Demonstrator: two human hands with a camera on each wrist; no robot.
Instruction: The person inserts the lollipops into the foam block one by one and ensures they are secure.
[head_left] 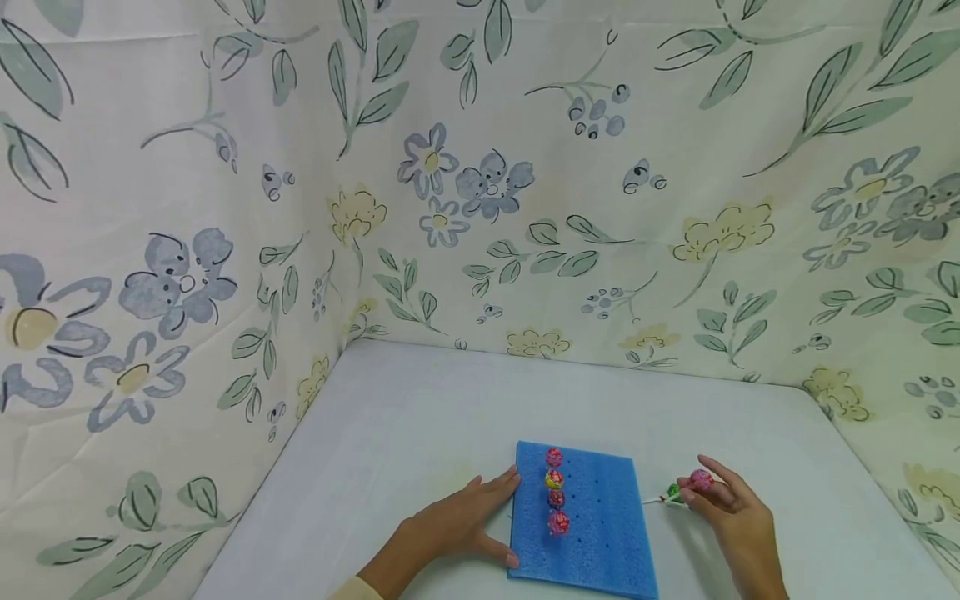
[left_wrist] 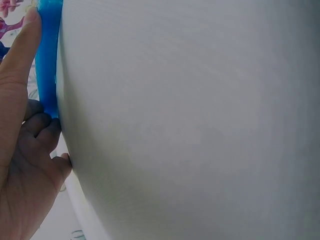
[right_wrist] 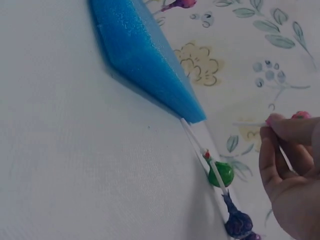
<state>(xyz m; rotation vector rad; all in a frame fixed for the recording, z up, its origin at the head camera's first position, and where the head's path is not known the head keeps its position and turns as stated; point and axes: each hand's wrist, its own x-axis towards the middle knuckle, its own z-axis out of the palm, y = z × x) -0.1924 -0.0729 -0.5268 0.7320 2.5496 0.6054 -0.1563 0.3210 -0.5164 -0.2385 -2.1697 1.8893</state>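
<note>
A blue foam board (head_left: 618, 525) with rows of small holes lies on the white table. Several wrapped lollipops stand in one column near its left side, from a pink one (head_left: 553, 457) at the back to a red-and-pink one (head_left: 558, 523) in front. My left hand (head_left: 453, 523) rests along the board's left edge, thumb at the near corner and fingers further back. To the right of the board, my right hand (head_left: 738, 521) pinches a pink lollipop (head_left: 701, 479) between thumb and fingers. Its bare white stick points left in the right wrist view.
Beside the board's right edge lie a green lollipop (right_wrist: 221, 174) and a dark purple lollipop (right_wrist: 239, 223), close to my right hand. Cloth with a flower and leaf print (head_left: 570, 183) hangs behind and at both sides of the white table (head_left: 420, 408).
</note>
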